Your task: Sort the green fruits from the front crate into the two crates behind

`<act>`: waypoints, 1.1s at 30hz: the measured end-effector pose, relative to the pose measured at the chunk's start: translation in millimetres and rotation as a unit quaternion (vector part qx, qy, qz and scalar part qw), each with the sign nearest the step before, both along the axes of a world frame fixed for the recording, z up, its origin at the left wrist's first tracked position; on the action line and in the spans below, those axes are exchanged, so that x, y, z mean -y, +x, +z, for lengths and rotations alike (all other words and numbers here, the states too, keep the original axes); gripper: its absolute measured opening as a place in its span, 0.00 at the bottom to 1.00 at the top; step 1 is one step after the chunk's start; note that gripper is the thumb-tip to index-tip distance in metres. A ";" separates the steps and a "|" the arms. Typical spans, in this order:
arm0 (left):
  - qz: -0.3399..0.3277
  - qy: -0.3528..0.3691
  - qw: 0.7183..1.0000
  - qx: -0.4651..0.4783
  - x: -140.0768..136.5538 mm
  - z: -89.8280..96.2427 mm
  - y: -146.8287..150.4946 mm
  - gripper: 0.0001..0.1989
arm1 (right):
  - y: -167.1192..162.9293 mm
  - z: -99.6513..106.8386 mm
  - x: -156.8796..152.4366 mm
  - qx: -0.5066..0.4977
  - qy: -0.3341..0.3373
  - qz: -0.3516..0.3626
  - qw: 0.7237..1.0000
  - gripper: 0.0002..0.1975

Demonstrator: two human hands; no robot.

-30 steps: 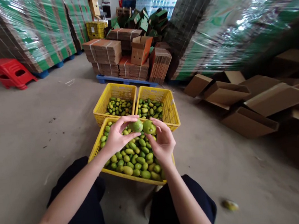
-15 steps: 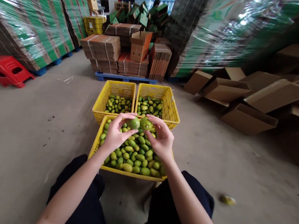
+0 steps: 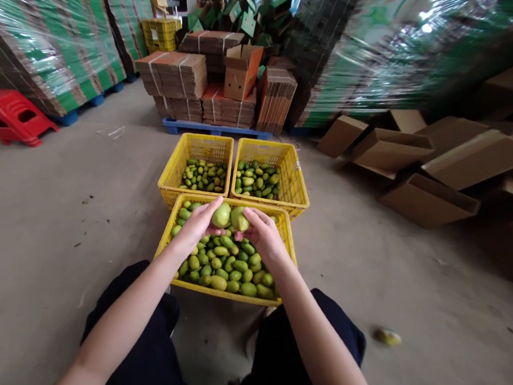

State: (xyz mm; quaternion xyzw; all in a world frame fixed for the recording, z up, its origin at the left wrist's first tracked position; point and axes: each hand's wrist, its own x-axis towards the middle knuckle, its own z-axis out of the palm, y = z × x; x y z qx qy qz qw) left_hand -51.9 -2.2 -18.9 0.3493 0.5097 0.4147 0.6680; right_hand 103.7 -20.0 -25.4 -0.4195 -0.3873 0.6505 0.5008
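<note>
Pinched the left fruit (image 3: 221, 215) in the left hand (image 3: 199, 225) and the right fruit (image 3: 239, 219) in the right hand (image 3: 262, 231), just beside each other mid-frame, over the near crate (image 3: 224, 293), close to its far rim. Had two back crates (image 3: 295, 180) just past that edge; for moving, had floor (image 3: 90, 195) at frame left and lower right.

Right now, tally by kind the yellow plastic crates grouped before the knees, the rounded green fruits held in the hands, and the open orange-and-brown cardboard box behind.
Yellow plastic crates: 3
Rounded green fruits, one in the left hand, one in the right hand: 2
Open orange-and-brown cardboard box: 1
Total: 6
</note>
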 end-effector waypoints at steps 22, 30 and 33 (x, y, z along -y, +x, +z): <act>0.026 -0.071 0.962 0.262 -2.3 15.7 6.7 0.12 | -4.5 2.0 -1.7 -0.209 -0.087 0.022 0.974 0.13; 0.167 -0.096 0.949 0.250 -4.6 16.1 9.6 0.13 | -1.4 -0.2 -3.8 -0.211 -0.102 -0.023 0.972 0.15; 0.193 -0.145 0.933 0.268 -7.6 12.8 8.8 0.13 | -1.9 -2.1 -4.5 -0.213 -0.121 -0.021 0.969 0.18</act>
